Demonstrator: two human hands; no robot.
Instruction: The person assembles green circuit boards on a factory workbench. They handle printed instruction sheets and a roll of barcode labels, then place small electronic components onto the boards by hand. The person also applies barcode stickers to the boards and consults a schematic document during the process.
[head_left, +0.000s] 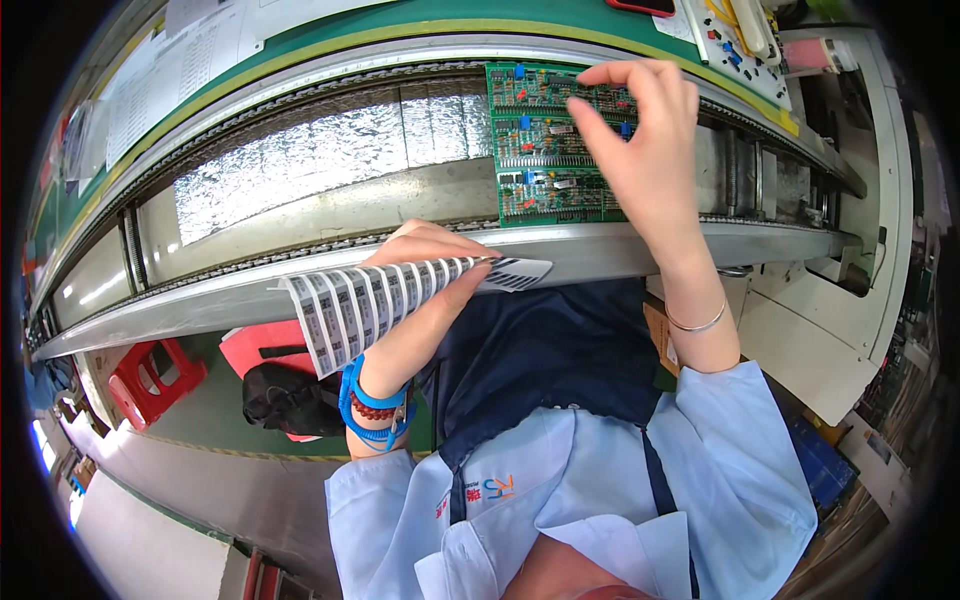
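My left hand (pixel 428 244) pinches a sheet of labels (pixel 368 300) at its right end. The sheet is white with rows of small dark printed labels; it curves down to the left across my forearm. A green circuit board (pixel 545 157) crowded with small components lies across the conveyor rails, in several similar sections. Above its right part hovers my right hand (pixel 650 150), thumb and forefinger apart with a gap between the tips. I can make out nothing in those fingers. Part of the board is hidden under this hand.
The conveyor's near rail (pixel 220 300) runs between me and the board. Beyond the far rail are printed papers (pixel 170 85) on a green surface and a white tray (pixel 735 60) with loose small parts. A red stool (pixel 157 380) and a black bag (pixel 290 400) are below left.
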